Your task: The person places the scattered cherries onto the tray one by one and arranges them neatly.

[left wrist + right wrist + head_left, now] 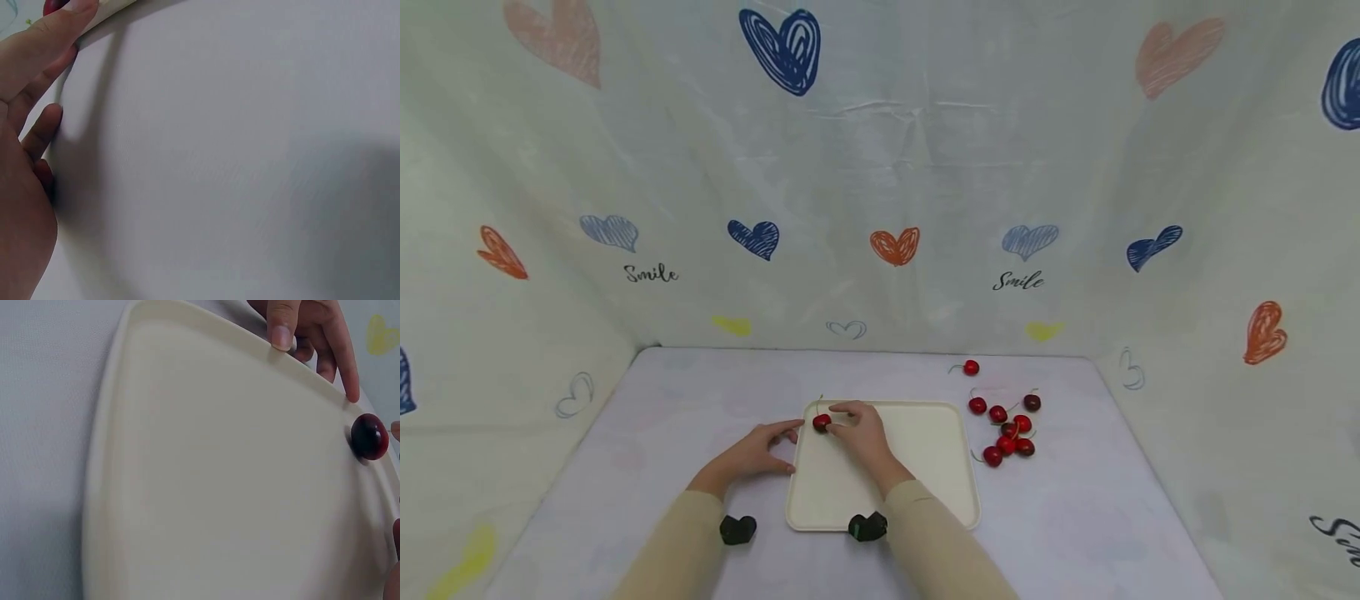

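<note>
The cream tray point(917, 467) lies flat near the front middle of the bench point(662, 400), its raised rim running all round, with its near edge close to the person's forearms. Cloth walls printed with hearts close the bench in on the back, left and right; bare bench surface lies open to the left of the tray and at the front right. Most of the tray's floor is bare, as the right wrist view shows. To the right of the tray, just beside its right rim, a loose cluster of cherries point(1007, 427) lies on the bench, and one single cherry point(971, 367) sits apart nearer the back wall. The left hand point(758, 451) rests at the tray's left rim with its fingers stretched out and relaxed; its fingertips point(284, 328) touch the rim near the far left corner, holding nothing. The right hand point(859, 429) lies over the far left part of the tray, fingers lightly bent towards a dark red cherry point(822, 422) that sits on the tray floor close against the rim in that corner; whether its fingertips pinch the cherry or only touch it cannot be told. Two small black objects point(738, 529) sit on the wrists.
</note>
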{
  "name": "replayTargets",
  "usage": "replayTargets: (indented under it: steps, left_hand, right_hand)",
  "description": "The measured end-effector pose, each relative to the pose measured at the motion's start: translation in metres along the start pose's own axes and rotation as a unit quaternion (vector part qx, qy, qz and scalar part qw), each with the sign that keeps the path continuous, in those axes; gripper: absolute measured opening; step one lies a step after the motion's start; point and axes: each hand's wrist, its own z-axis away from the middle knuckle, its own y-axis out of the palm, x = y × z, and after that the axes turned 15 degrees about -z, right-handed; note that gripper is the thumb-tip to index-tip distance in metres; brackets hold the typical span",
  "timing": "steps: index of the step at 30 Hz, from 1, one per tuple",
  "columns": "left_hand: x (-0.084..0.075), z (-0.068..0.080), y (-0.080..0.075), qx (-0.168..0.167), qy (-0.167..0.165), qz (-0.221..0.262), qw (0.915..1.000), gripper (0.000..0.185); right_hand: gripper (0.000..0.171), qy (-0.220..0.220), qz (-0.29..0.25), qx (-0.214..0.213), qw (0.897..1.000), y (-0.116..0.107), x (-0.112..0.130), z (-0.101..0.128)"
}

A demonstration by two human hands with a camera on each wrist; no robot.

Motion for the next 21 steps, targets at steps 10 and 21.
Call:
replayTargets:
  steps: [10,21]
  left_hand:
    - [-0.019,-0.006,0.016,0.005,-0.028,0.014,0.9995,0.086]
    - [-0.03,-0.007,0.024,-0.002,-0.026,0.015,0.9996,0.086]
  right_hand:
    - [0.028,0.011,0.011,0.034,0.999,-0.019,-0.01,-0.003]
    - [0.026,0.0,0.01,0.023,1.0,-0.027,-0.016,-0.002]
